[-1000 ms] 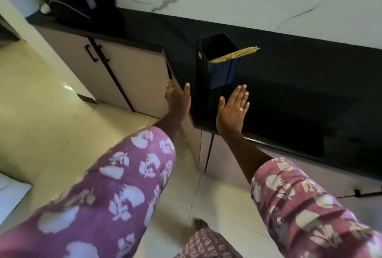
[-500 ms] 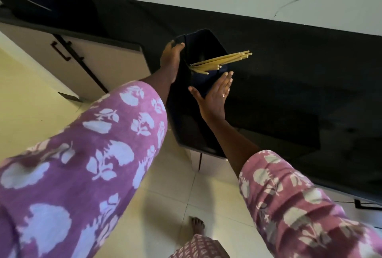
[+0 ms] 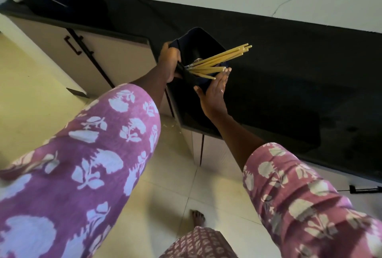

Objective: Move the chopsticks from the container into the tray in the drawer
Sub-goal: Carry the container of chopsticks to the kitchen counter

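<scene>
Your left hand [image 3: 170, 64] grips the left rim of the dark container [image 3: 199, 37], fingers curled over the edge and the thumb down its outer side. Your right hand [image 3: 214, 90] is flat, fingers straight and together, palm toward the container's near wall, fingertips [image 3: 226, 71] just beside the lowest stick ends. Whether the palm actually presses the wall is not clear.

The chopsticks [image 3: 224, 57] are all in the container, which sits near the corner of the black countertop [image 3: 289, 76]. They lean as a loose yellow fan toward the right, their upper ends well clear of the rim. A small metal piece [image 3: 196, 61] lies among their lower ends; it is too small to identify. Neither the tray nor an open drawer is in view, so the transfer has not begun.

Expect the sticks to be light, stiff and smooth, probably bamboo or plastic. A loose bundle like this tends to slide apart and roll, and single sticks can slip out of a slack grip. Take them together around the middle of the exposed length, where the fan is narrowest above the rim, and close your whole hand around them rather than pinching the tips. Steady the container with your left hand as you lift, since it looks light enough to tip.
</scene>
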### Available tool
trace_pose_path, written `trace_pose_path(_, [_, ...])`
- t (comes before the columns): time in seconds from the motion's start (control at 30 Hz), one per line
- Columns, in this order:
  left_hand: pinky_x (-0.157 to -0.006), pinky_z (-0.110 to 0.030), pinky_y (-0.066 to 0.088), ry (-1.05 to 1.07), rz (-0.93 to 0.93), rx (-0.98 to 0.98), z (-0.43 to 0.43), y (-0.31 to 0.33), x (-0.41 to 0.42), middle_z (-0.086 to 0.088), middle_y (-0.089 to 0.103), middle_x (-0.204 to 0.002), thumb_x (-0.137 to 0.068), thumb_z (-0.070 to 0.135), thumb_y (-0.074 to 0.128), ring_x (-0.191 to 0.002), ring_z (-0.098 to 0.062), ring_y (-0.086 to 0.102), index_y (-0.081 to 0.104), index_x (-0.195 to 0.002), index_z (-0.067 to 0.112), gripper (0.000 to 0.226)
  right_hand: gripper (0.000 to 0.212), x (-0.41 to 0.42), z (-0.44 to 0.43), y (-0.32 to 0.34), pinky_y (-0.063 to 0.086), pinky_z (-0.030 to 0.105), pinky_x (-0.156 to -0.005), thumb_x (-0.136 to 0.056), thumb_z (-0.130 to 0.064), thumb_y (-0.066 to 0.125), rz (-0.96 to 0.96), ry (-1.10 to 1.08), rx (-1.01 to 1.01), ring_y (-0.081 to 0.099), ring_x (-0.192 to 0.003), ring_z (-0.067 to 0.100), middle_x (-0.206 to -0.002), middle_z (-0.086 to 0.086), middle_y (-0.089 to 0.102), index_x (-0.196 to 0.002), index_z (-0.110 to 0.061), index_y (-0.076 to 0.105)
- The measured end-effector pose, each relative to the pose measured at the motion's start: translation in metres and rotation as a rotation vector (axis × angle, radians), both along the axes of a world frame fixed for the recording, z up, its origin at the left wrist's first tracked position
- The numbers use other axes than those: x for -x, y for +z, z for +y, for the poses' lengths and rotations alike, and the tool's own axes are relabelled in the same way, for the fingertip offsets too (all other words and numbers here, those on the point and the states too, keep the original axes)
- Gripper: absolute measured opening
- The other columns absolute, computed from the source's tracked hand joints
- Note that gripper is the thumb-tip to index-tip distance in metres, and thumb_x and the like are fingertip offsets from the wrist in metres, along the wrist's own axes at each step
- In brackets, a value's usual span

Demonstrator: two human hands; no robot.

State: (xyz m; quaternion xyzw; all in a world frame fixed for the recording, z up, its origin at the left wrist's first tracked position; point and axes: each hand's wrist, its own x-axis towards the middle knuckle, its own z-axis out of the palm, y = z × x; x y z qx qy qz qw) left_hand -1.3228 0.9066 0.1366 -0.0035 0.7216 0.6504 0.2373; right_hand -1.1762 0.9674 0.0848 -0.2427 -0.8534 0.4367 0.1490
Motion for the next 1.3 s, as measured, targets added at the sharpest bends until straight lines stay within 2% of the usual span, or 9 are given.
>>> trace_pose_path(0.1, [-0.069, -0.065, 0.050, 0.055, -0.049, -0.025, -0.025, 0.003, -0.026, -0.016, 0.049, -0.096, -0.066, -0.005, 0.031, -0.080, -0.031, 0.053, 0.050, -0.107, 0.008, 0.047, 0.091, -0.023, -0.020, 0.009, -0.001, 0.050, -0.121, -0.094, -0.016, 0.055, 0.033, 0.028, 0.039, -0.021, -0.143, 0.038, -0.153, 0.026, -0.024, -0.144, 0.007, -0.017])
trace_pose_path(0.23, [-0.050, -0.034, 0.049, 0.152, -0.032, -0.026, -0.071, 0.005, -0.081, -0.008, 0.043, -0.075, -0.066, -0.004, 0.033, -0.062, -0.022, 0.045, 0.045, -0.085, 0.013, 0.028, 0.085, -0.068, -0.059, 0.012, 0.011, 0.055, -0.119, -0.096, -0.010, 0.048, 0.071, 0.111, 0.225, -0.011, -0.146, 0.034, -0.157, 0.016, -0.021, -0.147, -0.006, -0.020])
trace_pose_path(0.37, [-0.068, -0.045, 0.050, 0.271, -0.046, 0.025, -0.135, -0.004, -0.147, -0.009, 0.045, -0.077, -0.073, -0.003, 0.037, -0.069, -0.024, 0.050, 0.046, -0.114, 0.009, 0.044, 0.075, -0.123, -0.108, 0.004, 0.026, 0.051, -0.116, -0.098, -0.010, 0.044, 0.020, 0.197, 0.316, 0.018, -0.145, 0.033, -0.160, 0.016, 0.006, -0.150, -0.014, -0.010])
trace_pose_path(0.53, [-0.067, -0.043, 0.056, 0.521, -0.083, 0.038, -0.220, -0.034, -0.244, -0.020, 0.056, -0.104, -0.079, -0.002, 0.042, -0.080, -0.033, 0.062, 0.046, -0.114, 0.002, 0.035, 0.028, -0.191, -0.169, -0.016, 0.049, 0.014, -0.080, -0.095, -0.004, 0.043, -0.049, 0.188, 0.409, 0.061, -0.097, 0.026, -0.111, 0.017, 0.062, -0.121, -0.002, 0.054])
trace_pose_path(0.63, [-0.083, -0.050, 0.054, 0.687, -0.134, 0.028, -0.270, -0.057, -0.303, -0.023, 0.055, -0.118, -0.082, -0.002, 0.041, -0.100, -0.040, 0.061, 0.043, -0.121, 0.000, 0.039, 0.037, -0.225, -0.204, -0.028, 0.044, 0.012, -0.052, -0.088, 0.013, 0.034, -0.058, 0.186, 0.580, 0.046, -0.061, 0.013, -0.069, 0.006, 0.051, -0.070, -0.011, 0.055])
trace_pose_path(0.73, [-0.084, -0.055, 0.053, 0.799, -0.221, -0.019, -0.311, -0.082, -0.357, -0.021, 0.056, -0.118, -0.083, -0.002, 0.039, -0.102, -0.041, 0.062, 0.043, -0.122, 0.002, 0.039, 0.041, -0.254, -0.237, -0.043, 0.048, 0.023, -0.062, -0.090, 0.010, 0.032, -0.078, 0.141, 0.832, 0.052, -0.068, 0.012, -0.073, 0.005, 0.053, -0.069, -0.019, 0.053])
trace_pose_path(0.87, [-0.088, -0.056, 0.051, 0.959, -0.238, -0.029, -0.356, -0.114, -0.431, -0.023, 0.060, -0.112, -0.087, 0.005, 0.042, -0.100, -0.041, 0.063, 0.047, -0.108, 0.003, 0.022, 0.053, -0.295, -0.276, -0.067, 0.040, 0.017, -0.045, -0.092, -0.001, 0.038, -0.175, 0.185, 0.913, 0.052, -0.046, 0.010, -0.046, -0.005, 0.055, -0.047, -0.020, 0.059])
trace_pose_path(1.1, [-0.088, -0.053, 0.052, 1.379, -0.309, -0.104, -0.412, -0.145, -0.588, -0.020, 0.056, -0.118, -0.087, -0.002, 0.044, -0.105, -0.040, 0.060, 0.044, -0.117, 0.002, 0.030, 0.036, -0.387, -0.342, -0.094, 0.033, 0.025, -0.055, -0.091, 0.002, 0.045, -0.420, 0.461, 0.864, 0.041, -0.054, 0.020, -0.056, 0.008, 0.048, -0.059, -0.010, 0.054])
trace_pose_path(1.3, [-0.092, -0.053, 0.050, 1.736, -0.383, -0.206, -0.456, -0.152, -0.727, -0.021, 0.052, -0.123, -0.089, 0.000, 0.036, -0.108, -0.040, 0.057, 0.036, -0.124, 0.005, 0.035, 0.041, -0.480, -0.417, -0.097, 0.035, 0.017, -0.040, -0.090, 0.012, 0.040, -0.617, 0.859, 0.698, 0.044, -0.040, 0.008, -0.042, 0.000, 0.048, -0.057, -0.011, 0.048])
